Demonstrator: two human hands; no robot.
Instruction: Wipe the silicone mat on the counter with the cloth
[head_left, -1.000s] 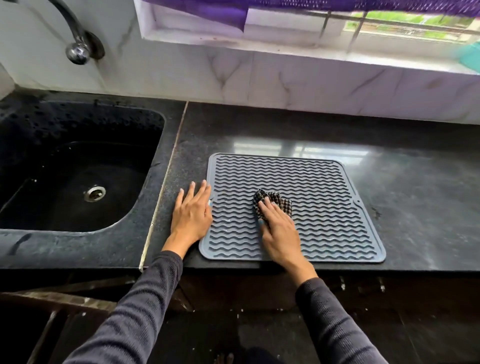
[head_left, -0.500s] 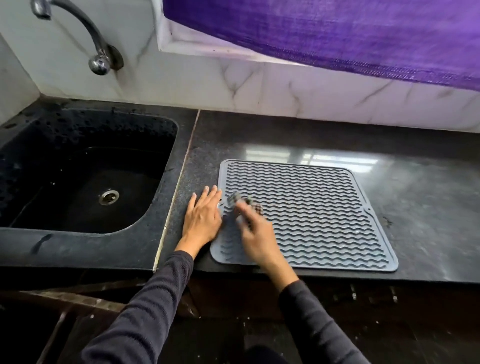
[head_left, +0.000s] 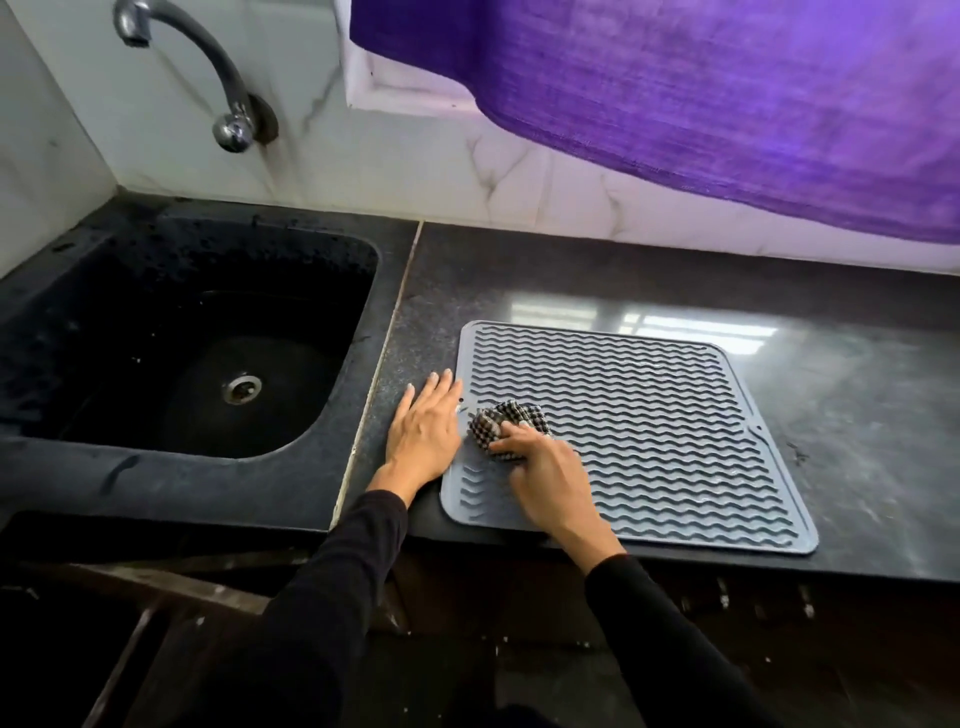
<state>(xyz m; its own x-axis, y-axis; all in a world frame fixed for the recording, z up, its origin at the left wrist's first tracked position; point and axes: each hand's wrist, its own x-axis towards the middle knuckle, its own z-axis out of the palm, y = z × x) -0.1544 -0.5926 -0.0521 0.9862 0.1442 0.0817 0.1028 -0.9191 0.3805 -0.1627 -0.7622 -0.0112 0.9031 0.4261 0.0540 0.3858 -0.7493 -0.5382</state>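
We note a black sink (head_left: 78, 291) set into the left of the dark stone counter (head_left: 857, 426), its basin wet with droplets and a round metal drain (head_left: 242, 389) at the bottom. A curved metal tap (head_left: 208, 78) is mounted on the white marble-patterned wall (head_left: 415, 156) above it. A purple curtain (head_left: 701, 93) hangs at upper right, over the window sill.

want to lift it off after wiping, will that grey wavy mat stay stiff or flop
Probably floppy: the silicone mat looks thin and lies flush on the counter. It may slide when pushed, since the left hand lies flat at its edge, seemingly bracing it. Likely light, and too flat to tip.
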